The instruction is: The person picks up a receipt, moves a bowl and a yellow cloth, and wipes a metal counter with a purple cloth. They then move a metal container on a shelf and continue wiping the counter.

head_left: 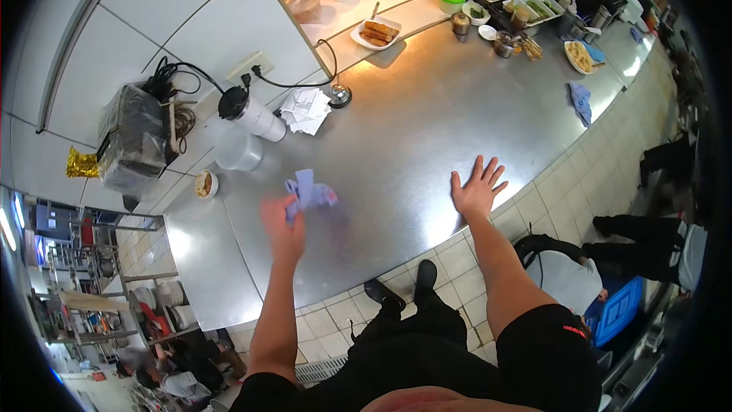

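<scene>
A crumpled blue-purple cloth (311, 194) is on the steel counter (396, 137), left of the middle. My left hand (284, 227) is closed on the cloth's left end, with the fingers bent round it. Over at the right, my right hand (477, 188) lies flat near the counter's front edge, fingers spread, holding nothing. Beyond my left hand are a white tumbler with a black lid (255, 116), a translucent round container (239, 149) and a small bowl of food (206, 184).
Papers (306, 110) and a metal call bell (339, 95) lie by the wall. A plate of rolls (376, 33) sits on the back ledge. Another blue cloth (579, 102) and a bowl (579, 57) are at the right. People stand beyond the counter's front edge.
</scene>
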`<state>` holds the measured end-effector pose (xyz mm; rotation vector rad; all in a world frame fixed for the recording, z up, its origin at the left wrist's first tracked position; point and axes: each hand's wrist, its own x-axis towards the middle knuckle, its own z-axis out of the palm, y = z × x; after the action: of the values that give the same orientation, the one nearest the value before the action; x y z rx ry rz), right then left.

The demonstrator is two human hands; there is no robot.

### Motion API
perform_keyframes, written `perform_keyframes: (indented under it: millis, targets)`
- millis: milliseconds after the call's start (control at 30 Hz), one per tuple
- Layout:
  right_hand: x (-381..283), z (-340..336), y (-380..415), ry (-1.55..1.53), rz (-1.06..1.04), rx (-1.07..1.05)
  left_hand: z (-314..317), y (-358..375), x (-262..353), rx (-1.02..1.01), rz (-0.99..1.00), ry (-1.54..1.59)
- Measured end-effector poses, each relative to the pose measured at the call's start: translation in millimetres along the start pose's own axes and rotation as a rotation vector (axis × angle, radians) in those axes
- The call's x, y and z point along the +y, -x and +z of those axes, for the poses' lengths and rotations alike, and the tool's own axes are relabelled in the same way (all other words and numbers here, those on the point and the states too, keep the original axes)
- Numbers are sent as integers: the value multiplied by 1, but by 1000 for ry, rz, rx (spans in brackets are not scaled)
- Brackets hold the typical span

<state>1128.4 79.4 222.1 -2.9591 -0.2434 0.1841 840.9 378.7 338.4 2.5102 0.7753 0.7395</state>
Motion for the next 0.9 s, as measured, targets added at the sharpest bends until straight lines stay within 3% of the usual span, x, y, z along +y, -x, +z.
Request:
perform_keyframes:
  millis: [67,167,267,567,700,900]
  targets:
    - [0,3,-1,-5,-8,-2,-6,35,11,-4,175,-104]
    - [1,1,-1,-2,-8,-2,-1,77,20,22,136,-84]
    - [0,1,0,6,-9,-5,18,90,1,100,-34,-65]
    - [2,4,-1,2,-11,-4,146,51,-28,-212,-240,-248]
    - [1,0,-2,-5,-5,-5,163,41,-11,-266,-324,-384]
    - [0,-1,-1,9,-3,-20,143,33,-37,-322,-402,-372]
